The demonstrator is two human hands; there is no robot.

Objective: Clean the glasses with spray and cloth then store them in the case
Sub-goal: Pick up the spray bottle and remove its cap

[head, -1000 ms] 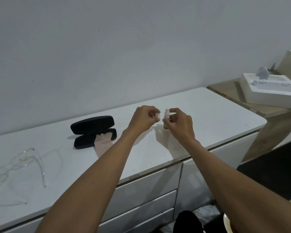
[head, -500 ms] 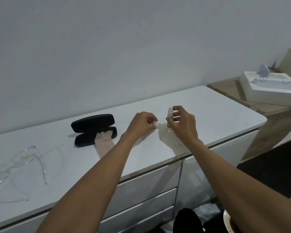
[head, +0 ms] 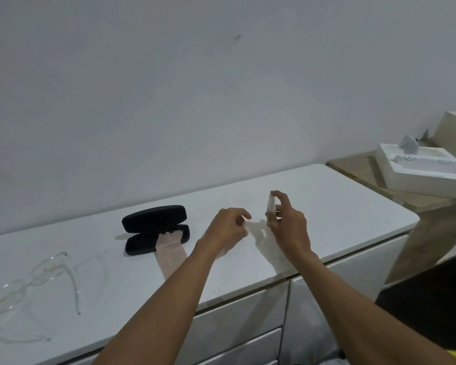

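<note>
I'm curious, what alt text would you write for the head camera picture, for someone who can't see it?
Seen from above, a person's right hand holds a small spray bottle upright over a white cabinet top, while the left hand pinches a small cap beside it. To the left lie an open black glasses case with a pink cloth spilling out, and clear-framed glasses.

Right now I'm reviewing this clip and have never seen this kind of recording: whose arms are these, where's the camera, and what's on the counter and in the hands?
No machine here: a person wears one camera on the head, looking down at their own bare arms. The right hand holds a small spray bottle upright, one finger on top. The left hand pinches something small and pale, probably the cap. On the white counter lie an open black glasses case, a pinkish cloth hanging out of it, and clear glasses at far left.
</note>
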